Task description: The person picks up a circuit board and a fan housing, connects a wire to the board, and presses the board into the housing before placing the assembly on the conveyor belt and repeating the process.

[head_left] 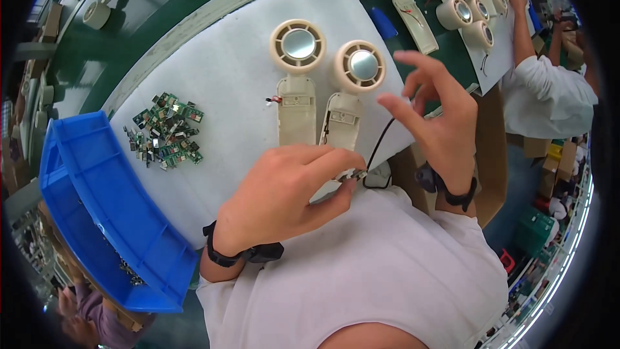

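My left hand [290, 187] is closed in a pinch on a small part with metallic bits [354, 174], which looks like a circuit board; the fingers partly cover it. Beside it, a thin black cable [380, 143] runs up toward my right hand [442, 116] and bends in a loop below. My right hand is raised with thumb and fingers apart, nothing visible between them. Ahead of my hands lie two cream handheld fan bodies, the left fan [296, 100] with a short red wire at its handle and the right fan [342, 113] with dark wire inside.
A pile of green circuit boards [169, 130] lies on the white work surface [226, 45]. At left stands a blue bin [123, 213] with small parts inside. More cream fans [462, 10] crowd the far right, near another person's arm [522, 32]. A cardboard box [494, 155] is at right.
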A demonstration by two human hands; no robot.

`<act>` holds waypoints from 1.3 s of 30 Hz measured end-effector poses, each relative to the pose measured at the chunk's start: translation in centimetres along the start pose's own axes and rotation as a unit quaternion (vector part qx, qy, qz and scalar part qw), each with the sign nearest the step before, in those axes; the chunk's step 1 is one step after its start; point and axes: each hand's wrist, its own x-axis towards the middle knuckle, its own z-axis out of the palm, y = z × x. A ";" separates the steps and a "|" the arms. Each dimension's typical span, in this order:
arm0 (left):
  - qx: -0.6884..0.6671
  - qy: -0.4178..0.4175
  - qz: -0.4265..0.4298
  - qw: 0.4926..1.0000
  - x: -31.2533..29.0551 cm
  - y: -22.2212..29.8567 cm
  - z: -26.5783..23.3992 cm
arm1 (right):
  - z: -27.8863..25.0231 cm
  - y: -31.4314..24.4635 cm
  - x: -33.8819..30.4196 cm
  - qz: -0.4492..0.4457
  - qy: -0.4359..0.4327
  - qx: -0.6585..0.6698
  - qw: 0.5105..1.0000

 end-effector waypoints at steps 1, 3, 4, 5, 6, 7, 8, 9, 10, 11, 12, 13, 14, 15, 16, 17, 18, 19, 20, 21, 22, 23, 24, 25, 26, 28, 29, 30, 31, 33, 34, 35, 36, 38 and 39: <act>0.003 -0.006 -0.002 1.000 0.1 -0.2 0.2 | 0.0 0.1 -0.7 -0.034 -0.037 0.037 0.998; 0.019 -0.021 0.005 1.000 0.1 -0.3 0.6 | 0.3 0.2 -1.8 -0.101 -0.109 0.111 0.983; 0.026 -0.030 0.009 0.999 0.0 -0.4 0.8 | 0.7 0.3 -2.0 -0.094 -0.106 0.116 0.983; 0.027 -0.037 0.006 0.999 0.1 -0.5 0.9 | 1.6 0.5 -1.8 -0.145 -0.119 0.080 0.979; 0.030 -0.041 0.019 0.999 0.2 -0.6 1.2 | 2.5 0.7 -1.6 -0.196 -0.132 0.044 0.971; 0.032 -0.044 0.033 0.998 0.3 -0.7 1.4 | 3.0 0.9 -1.3 -0.247 -0.144 0.007 0.958; 0.034 -0.045 0.046 0.997 0.3 -0.8 1.5 | 3.2 1.0 -1.0 -0.244 -0.143 0.013 0.959; 0.035 -0.049 0.042 0.997 0.3 -0.9 1.6 | 3.4 1.1 -0.7 -0.269 -0.139 0.004 0.953; 0.037 -0.048 0.041 0.997 0.3 -0.9 1.6 | 3.6 1.1 -0.4 -0.295 -0.136 -0.005 0.946; 0.039 -0.047 0.040 0.997 0.3 -1.0 1.6 | 3.7 1.1 -0.2 -0.320 -0.132 -0.015 0.938; 0.040 -0.045 0.040 0.997 0.2 -1.0 1.5 | 3.8 1.3 -0.1 -0.317 -0.133 -0.012 0.939; 0.040 -0.044 0.038 0.998 0.1 -1.0 1.5 | 3.7 1.6 0.1 -0.339 -0.125 -0.014 0.932; 0.034 -0.050 0.032 0.998 0.1 -1.0 1.4 | 3.5 1.9 0.3 -0.361 -0.117 -0.016 0.925; 0.028 -0.056 0.027 0.998 0.1 -1.0 1.3 | 3.5 2.1 0.4 -0.382 -0.110 -0.018 0.917; 0.021 -0.062 0.022 0.998 0.1 -1.1 1.2 | 3.6 2.0 0.5 -0.383 -0.112 -0.018 0.917; 0.019 -0.060 0.020 0.998 0.1 -1.1 1.2 | 3.9 2.0 0.5 -0.368 -0.105 0.006 0.924; 0.020 -0.065 0.024 0.997 0.2 -1.2 1.1 | 4.2 1.9 0.4 -0.351 -0.097 0.029 0.931; 0.021 -0.069 0.028 0.997 0.2 -1.2 1.1 | 4.4 1.9 0.4 -0.335 -0.089 0.052 0.937; 0.022 -0.073 0.032 0.997 0.2 -1.3 1.1 | 4.5 1.9 0.3 -0.334 -0.091 0.053 0.937; 0.021 -0.073 0.030 0.997 0.1 -1.4 1.1 | 4.5 2.0 0.2 -0.333 -0.101 0.051 0.936; 0.009 -0.065 0.033 0.997 0.0 -1.5 1.1 | 4.5 2.1 0.2 -0.332 -0.111 0.049 0.935; -0.003 -0.057 0.037 0.998 -0.1 -1.7 1.2 | 4.5 2.1 0.1 -0.331 -0.120 0.047 0.935; -0.015 -0.049 0.040 0.998 -0.1 -1.7 1.3 | 4.4 2.1 0.2 -0.331 -0.122 0.047 0.935; -0.016 -0.049 0.039 0.998 -0.1 -1.7 1.3 | 4.3 2.0 0.5 -0.348 -0.132 0.040 0.927; -0.010 -0.050 0.037 0.998 -0.1 -1.6 1.3 | 4.2 1.9 0.8 -0.365 -0.142 0.034 0.920; 0.004 -0.053 0.032 0.998 0.0 -1.5 1.2 | 3.9 1.9 1.2 -0.382 -0.152 0.029 0.911; 0.004 -0.052 0.031 0.998 0.1 -1.5 1.3 | 3.7 1.9 1.3 -0.365 -0.151 0.050 0.917; -0.003 -0.056 0.033 0.998 0.1 -1.6 1.5 | 3.6 2.0 1.4 -0.347 -0.151 0.071 0.923; -0.009 -0.059 0.034 0.998 0.1 -1.6 1.6 | 3.5 2.1 1.5 -0.330 -0.150 0.092 0.927; -0.015 -0.062 0.035 0.997 0.1 -1.6 1.6 | 4.3 1.6 1.0 -0.295 -0.136 0.114 0.939; -0.031 -0.050 0.036 0.998 0.1 -1.5 1.5 | 4.8 1.4 0.6 -0.259 -0.121 0.134 0.949; -0.047 -0.038 0.037 0.997 0.1 -1.4 1.3 | 5.1 1.2 0.3 -0.222 -0.105 0.154 0.957; -0.063 -0.026 0.037 0.997 0.1 -1.3 1.2 | 5.1 1.3 0.1 -0.222 -0.105 0.155 0.957; -0.049 0.032 0.007 0.998 0.0 -1.0 0.4 | 5.0 1.5 -0.1 -0.196 -0.111 0.155 0.962; -0.035 0.090 -0.021 0.995 -0.1 -0.9 0.0 | 4.9 1.6 -0.2 -0.181 -0.113 0.154 0.965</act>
